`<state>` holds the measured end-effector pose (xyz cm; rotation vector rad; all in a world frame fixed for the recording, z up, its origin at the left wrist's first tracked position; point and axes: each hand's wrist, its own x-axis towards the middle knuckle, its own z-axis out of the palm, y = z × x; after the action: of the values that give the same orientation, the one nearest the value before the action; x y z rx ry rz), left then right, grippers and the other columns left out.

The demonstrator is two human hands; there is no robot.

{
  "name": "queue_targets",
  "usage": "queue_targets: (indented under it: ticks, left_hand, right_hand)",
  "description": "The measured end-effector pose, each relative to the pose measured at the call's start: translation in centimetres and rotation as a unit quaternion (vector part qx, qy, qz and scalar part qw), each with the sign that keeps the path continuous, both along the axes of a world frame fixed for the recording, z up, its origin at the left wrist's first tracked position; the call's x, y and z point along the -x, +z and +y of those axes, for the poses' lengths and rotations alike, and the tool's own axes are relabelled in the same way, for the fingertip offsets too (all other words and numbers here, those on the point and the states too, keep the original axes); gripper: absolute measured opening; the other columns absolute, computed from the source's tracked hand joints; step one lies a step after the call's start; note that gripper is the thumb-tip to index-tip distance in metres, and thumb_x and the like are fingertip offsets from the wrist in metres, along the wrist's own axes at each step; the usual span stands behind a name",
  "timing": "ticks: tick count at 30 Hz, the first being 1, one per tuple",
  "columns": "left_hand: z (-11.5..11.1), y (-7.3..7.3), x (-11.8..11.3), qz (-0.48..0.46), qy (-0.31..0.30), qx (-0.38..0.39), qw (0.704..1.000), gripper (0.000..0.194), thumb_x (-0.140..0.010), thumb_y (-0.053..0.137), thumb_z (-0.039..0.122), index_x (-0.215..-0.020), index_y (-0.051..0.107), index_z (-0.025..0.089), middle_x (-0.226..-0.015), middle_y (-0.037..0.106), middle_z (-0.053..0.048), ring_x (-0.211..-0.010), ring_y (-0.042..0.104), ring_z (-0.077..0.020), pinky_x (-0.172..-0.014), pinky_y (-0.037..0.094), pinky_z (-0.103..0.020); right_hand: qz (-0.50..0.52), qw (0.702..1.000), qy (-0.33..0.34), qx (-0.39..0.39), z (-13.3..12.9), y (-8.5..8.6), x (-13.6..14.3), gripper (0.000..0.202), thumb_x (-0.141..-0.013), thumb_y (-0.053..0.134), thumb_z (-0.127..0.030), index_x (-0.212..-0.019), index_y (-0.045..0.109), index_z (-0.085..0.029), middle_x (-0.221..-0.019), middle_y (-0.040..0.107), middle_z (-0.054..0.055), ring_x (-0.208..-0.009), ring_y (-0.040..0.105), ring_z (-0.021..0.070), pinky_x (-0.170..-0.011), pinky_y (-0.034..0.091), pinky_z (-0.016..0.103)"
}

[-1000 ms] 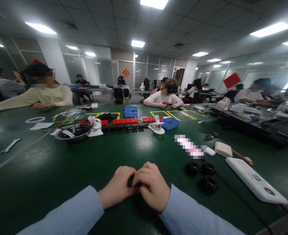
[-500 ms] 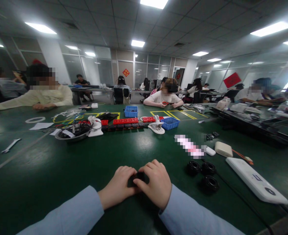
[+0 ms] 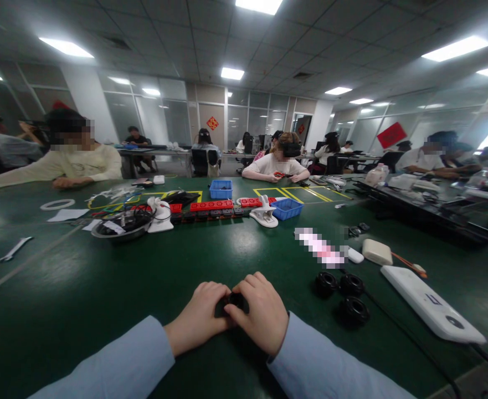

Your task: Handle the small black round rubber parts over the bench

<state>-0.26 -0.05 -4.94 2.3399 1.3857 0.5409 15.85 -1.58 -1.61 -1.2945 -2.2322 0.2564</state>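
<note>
Though near, rings (image 3: 354, 319) clear of hands (image 3: 200, 318) (image 3: 263, 315).

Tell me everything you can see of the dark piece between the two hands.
The dark piece looks small and nearly black; the fingers hide most of it, so its full shape, parts, material and tilt cannot be told. The left hand and right hand curl around it from either side. Whether it touches the green tabletop is unclear.

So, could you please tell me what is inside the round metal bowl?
The metal bowl holds what look like dark tangled cables, with a white slip on top; what lies beneath them is hidden.
</note>
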Motion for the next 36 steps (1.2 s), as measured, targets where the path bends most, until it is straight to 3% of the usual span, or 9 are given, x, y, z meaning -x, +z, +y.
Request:
queue_targets:
  ticks: [12, 17, 22, 29, 33, 36]
  left_hand:
    - [-0.14, 0.19, 0.05, 0.000, -0.007, -0.002, 1.000, 0.020, -0.068, 0.063, 0.028, -0.085, 0.055, 0.019, -0.085, 0.058, -0.002, -0.082, 0.050, -0.0205, -0.077, 0.037, -0.033]
    - [-0.24, 0.40, 0.06, -0.005, -0.012, -0.001, 1.000, 0.020, -0.068, 0.063, 0.025, -0.086, 0.056, 0.019, -0.086, 0.058, -0.001, -0.083, 0.051, -0.0200, -0.078, 0.036, -0.032]
    - [-0.26, 0.59, -0.12, 0.002, -0.005, -0.009, 1.000, 0.020, -0.069, 0.064, 0.033, -0.078, 0.053, 0.019, -0.082, 0.058, 0.000, -0.081, 0.051, -0.0195, -0.075, 0.036, -0.031]
    - [-0.35, 0.55, -0.23, 0.023, -0.002, -0.026, 0.999, 0.022, -0.070, 0.063, 0.038, -0.071, 0.053, 0.019, -0.077, 0.056, 0.001, -0.079, 0.052, -0.0190, -0.073, 0.036, -0.030]
    - [-0.35, 0.29, -0.05, 0.018, 0.004, -0.025, 1.000, 0.030, -0.068, 0.066, 0.044, -0.084, 0.058, 0.019, -0.084, 0.059, 0.000, -0.083, 0.053, -0.0212, -0.074, 0.037, -0.031]
    - [-0.36, 0.15, 0.02, 0.025, 0.020, -0.032, 0.999, 0.034, -0.067, 0.066, 0.047, -0.085, 0.058, 0.018, -0.086, 0.060, -0.002, -0.084, 0.053, -0.0221, -0.075, 0.037, -0.032]
  right_hand:
    - [0.017, 0.998, 0.064, 0.013, -0.08, 0.27, -0.24, 0.014, -0.074, 0.056, -0.015, -0.086, 0.063, -0.017, -0.081, 0.056, 0.004, -0.083, 0.045, 0.0189, -0.074, 0.038, 0.031]
    - [0.032, 0.995, 0.098, 0.015, 0.04, 0.28, -0.33, 0.019, -0.069, 0.051, -0.007, -0.083, 0.062, -0.016, -0.080, 0.059, 0.004, -0.080, 0.045, 0.0180, -0.073, 0.038, 0.031]
    - [0.071, 0.990, 0.119, 0.017, 0.16, 0.16, -0.18, 0.030, -0.063, 0.045, -0.002, -0.081, 0.063, -0.019, -0.082, 0.063, 0.001, -0.079, 0.046, 0.0176, -0.074, 0.037, 0.031]
    - [0.059, 0.989, 0.136, 0.000, 0.21, -0.26, -0.08, 0.029, -0.063, 0.041, 0.000, -0.056, 0.060, -0.021, -0.078, 0.067, -0.005, -0.079, 0.045, 0.0164, -0.074, 0.034, 0.031]
    - [0.106, 0.985, 0.134, -0.032, 0.33, -0.25, -0.29, 0.031, -0.061, 0.043, 0.000, -0.072, 0.063, -0.021, -0.089, 0.066, -0.002, -0.084, 0.047, 0.0173, -0.078, 0.034, 0.033]
    - [0.122, 0.988, 0.095, -0.032, 0.46, -0.30, -0.27, 0.026, -0.067, 0.049, -0.008, -0.088, 0.062, -0.018, -0.091, 0.064, 0.003, -0.088, 0.049, 0.0195, -0.080, 0.035, 0.035]
